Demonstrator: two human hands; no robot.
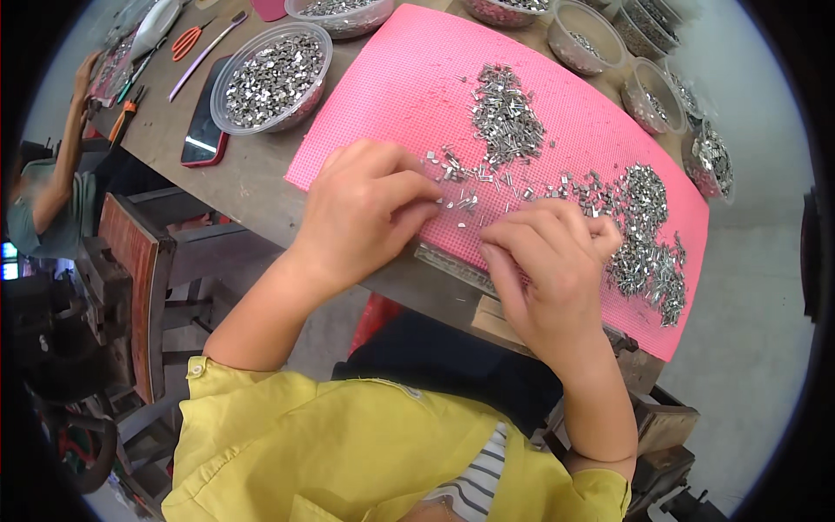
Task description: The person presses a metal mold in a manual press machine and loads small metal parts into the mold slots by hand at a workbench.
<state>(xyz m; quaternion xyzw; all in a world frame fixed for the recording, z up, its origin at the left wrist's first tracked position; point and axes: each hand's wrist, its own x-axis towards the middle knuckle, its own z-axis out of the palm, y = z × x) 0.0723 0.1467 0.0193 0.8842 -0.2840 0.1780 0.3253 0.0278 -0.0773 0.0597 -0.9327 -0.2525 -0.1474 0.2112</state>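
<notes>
A pink textured mat (383,96) lies on the table, with small silver metal parts spread over it. One pile of thin metal pieces (507,117) sits toward its far middle, and a longer heap (642,235) runs down its right side. Loose bits lie between my hands. My left hand (361,204) is closed in a pinch over the mat's near left part; what its fingertips hold is too small to name. Facing it, my right hand (552,261) also pinches, its fingertips low over the mat beside a ridged strip (457,265) at the near edge.
Clear plastic bowls of metal parts, one at the left (272,78), several along the far and right sides, ring the mat. A phone (207,117), orange-handled scissors (186,42) and a purple-handled brush (204,59) lie left. Another person's arm (74,130) reaches the table at far left.
</notes>
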